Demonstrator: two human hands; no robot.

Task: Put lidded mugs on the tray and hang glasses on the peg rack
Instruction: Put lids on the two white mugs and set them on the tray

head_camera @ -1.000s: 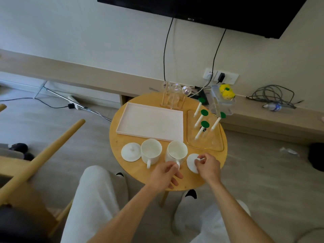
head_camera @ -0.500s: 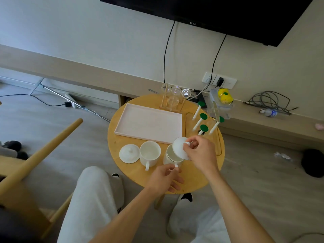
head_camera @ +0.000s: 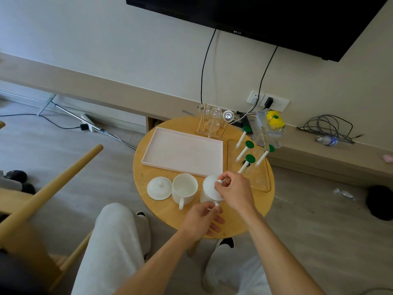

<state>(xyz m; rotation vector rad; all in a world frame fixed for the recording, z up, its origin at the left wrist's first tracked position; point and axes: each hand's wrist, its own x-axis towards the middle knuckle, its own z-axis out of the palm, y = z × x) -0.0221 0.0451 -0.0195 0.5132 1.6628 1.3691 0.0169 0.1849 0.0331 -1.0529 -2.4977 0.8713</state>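
Note:
Two white mugs stand at the front of a round wooden table [head_camera: 161, 211]. The left mug [head_camera: 184, 189] is uncovered, with its white lid [head_camera: 159, 187] lying flat beside it. My right hand [head_camera: 232, 189] pinches the knob of the second lid [head_camera: 209, 188], which sits on the right mug [head_camera: 207, 199]. My left hand [head_camera: 202, 220] holds that mug's handle. Behind them lies an empty pale pink tray [head_camera: 182, 153]. A peg rack [head_camera: 248, 158] with green-capped white pegs stands on a clear tray at the right. Several glasses [head_camera: 213, 119] rest on a wooden stand at the back.
A clear box with a yellow object [head_camera: 274, 122] sits on the low ledge behind the table. Cables hang from the wall-mounted screen to sockets. A wooden chair arm [head_camera: 53, 184] is at the left. My knees are under the table's front edge.
My right hand lifted the lid from the table at the right of the mug, carried it over, and set it down on the right mug. My left hand stayed at the handle.

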